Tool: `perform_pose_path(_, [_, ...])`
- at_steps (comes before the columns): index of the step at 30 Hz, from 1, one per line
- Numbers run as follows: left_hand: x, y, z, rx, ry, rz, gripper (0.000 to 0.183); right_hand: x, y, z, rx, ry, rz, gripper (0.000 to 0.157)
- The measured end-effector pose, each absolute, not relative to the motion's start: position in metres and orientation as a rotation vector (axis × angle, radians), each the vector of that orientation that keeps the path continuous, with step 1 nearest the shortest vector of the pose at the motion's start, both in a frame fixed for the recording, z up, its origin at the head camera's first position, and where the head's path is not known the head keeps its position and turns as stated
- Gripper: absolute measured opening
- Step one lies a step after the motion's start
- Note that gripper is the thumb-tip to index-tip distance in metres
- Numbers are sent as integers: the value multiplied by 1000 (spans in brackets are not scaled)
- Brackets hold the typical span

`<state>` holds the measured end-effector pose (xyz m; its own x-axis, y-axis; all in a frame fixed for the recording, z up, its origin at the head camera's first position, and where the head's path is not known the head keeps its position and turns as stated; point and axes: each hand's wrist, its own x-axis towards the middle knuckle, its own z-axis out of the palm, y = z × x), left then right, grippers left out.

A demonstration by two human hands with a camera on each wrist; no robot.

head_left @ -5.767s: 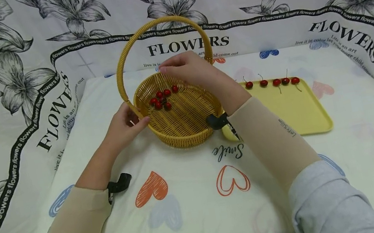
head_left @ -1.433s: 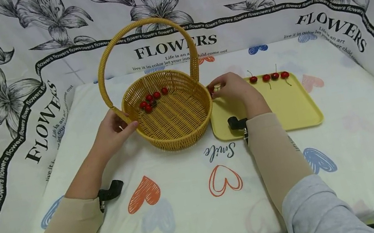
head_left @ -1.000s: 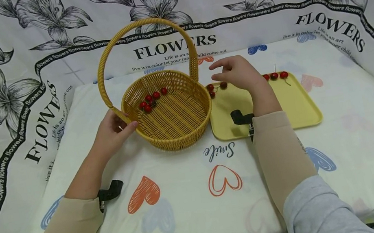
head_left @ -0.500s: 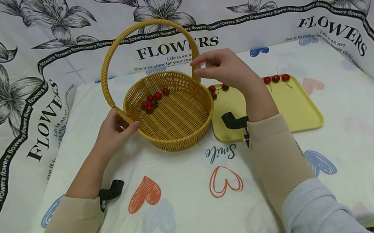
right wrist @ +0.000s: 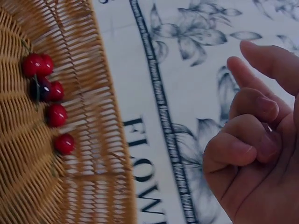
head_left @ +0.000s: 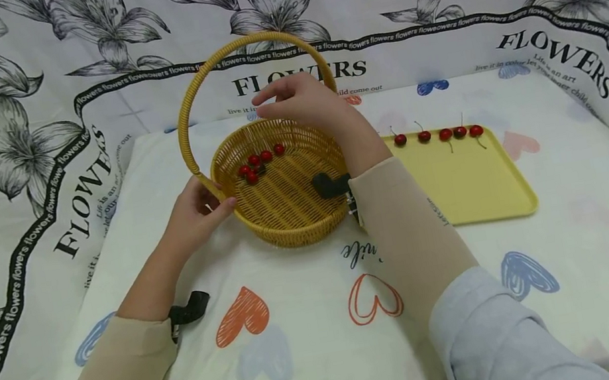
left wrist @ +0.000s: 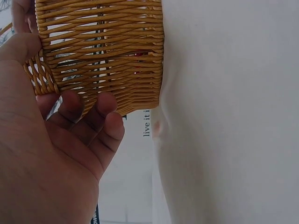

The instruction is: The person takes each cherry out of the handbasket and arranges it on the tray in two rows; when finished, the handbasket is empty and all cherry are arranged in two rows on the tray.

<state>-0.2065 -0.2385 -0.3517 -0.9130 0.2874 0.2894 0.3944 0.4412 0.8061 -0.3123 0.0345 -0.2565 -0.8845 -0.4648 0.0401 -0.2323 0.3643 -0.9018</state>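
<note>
A round yellow wicker basket (head_left: 294, 235) with a tall arched handle (head_left: 183, 116) stands on the white cloth. Several red cherries (head_left: 265, 156) with stems lie at the far left inside it. My left hand (head_left: 193, 212) grips the basket's left side at the handle's foot, thumb on the rim; the left wrist view shows its other fingers under the weave. Over the basket's far side hangs my right hand (head_left: 308, 105), holding nothing. In the right wrist view its index finger and thumb stretch out apart, and the other fingers curl in beside the rim.
A yellow tray (head_left: 479, 187) lies right of the basket, with several cherries (head_left: 445, 134) in a row along its far edge. My right forearm covers its left end. Behind stands a flower-printed cloth backdrop (head_left: 415, 57).
My right hand set cherries down at the tray's far left corner, let go, then moved left over the basket. The basket holds fewer cherries than at first. My left hand keeps its grip.
</note>
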Motion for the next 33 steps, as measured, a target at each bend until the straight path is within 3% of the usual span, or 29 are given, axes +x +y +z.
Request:
perform_pose_path(6, [-211,-233,-353,-606,-2601,-1459,42,-336,20,-280,-394,2179,-1699,29])
perform_pose_path(11, [-224,-238,-368,-573,-2645,-1411,45,-351,13,-306,-234,2254,-1529,36])
perform_pose_path(22, [-213,-235,-354,-553,-2645,-1418,42,-356,7,-326,-319,2501,-1011,40])
perform_pose_path(33, [-200,-234,-340,-559,-2616,-1460,39,-357,-2,-331,-364,2576,-857,39])
